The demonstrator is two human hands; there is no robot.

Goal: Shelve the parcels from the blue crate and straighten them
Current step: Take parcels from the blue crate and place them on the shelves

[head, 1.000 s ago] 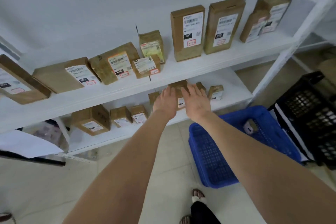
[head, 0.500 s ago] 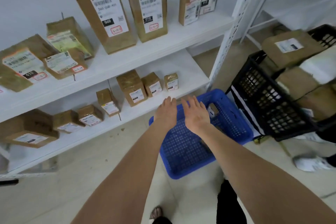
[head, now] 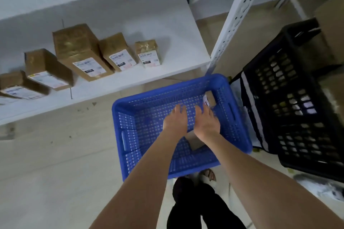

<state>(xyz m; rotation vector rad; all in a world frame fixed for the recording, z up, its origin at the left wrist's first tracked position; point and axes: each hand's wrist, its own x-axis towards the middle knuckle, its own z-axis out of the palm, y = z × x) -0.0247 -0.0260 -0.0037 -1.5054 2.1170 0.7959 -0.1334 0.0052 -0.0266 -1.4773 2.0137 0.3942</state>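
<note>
Small parcel (head: 210, 98) sits in the 1 o'clock corner of the blue crate (head: 128, 135); another parcel (head: 194, 141) lies under your wrists. Your left hand (head: 176, 120) and right hand (head: 206, 121) hover side by side over the crate, fingers spread, holding nothing. Five shelved parcels (head: 81, 52) stand on the shelf (head: 130, 78) at 10 o'clock. A black crate (head: 297, 98) sits at 3 o'clock.

Blue crate (head: 126, 135) open above; black crate (head: 297, 117) just beside right wall.
</note>
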